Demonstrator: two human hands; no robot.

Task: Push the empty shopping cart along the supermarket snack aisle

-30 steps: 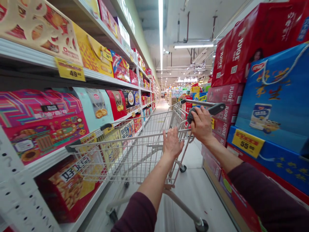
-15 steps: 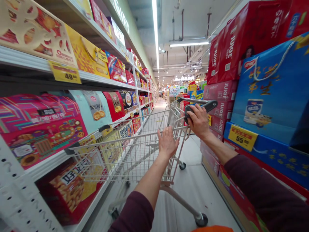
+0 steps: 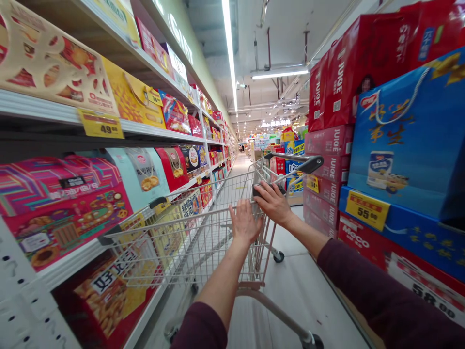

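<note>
A wire shopping cart [image 3: 174, 247] stands sideways in front of me, its black-ended handle [image 3: 313, 165] pointing right. My left hand [image 3: 244, 222] lies against the top rim at the cart's right end, fingers stretched out and slightly apart. Just right of it, my right hand [image 3: 273, 202] has its fingers laid over a black plastic piece [image 3: 259, 190] on the cart's corner, gripping it from above. Both hands are close together, and the undersides of their fingers are hidden. The part of the basket that shows holds no goods.
A shelf [image 3: 141, 127] of boxed snacks runs along the left, close to the cart. Stacked red gift boxes [image 3: 332, 140] and a blue gift box [image 3: 395, 140] line the right. The aisle floor [image 3: 239, 167] continues ahead between them.
My right hand has moved left and down from beside the handle's end to the black corner piece near my left hand. The cart has turned slightly, its handle end shifting left.
</note>
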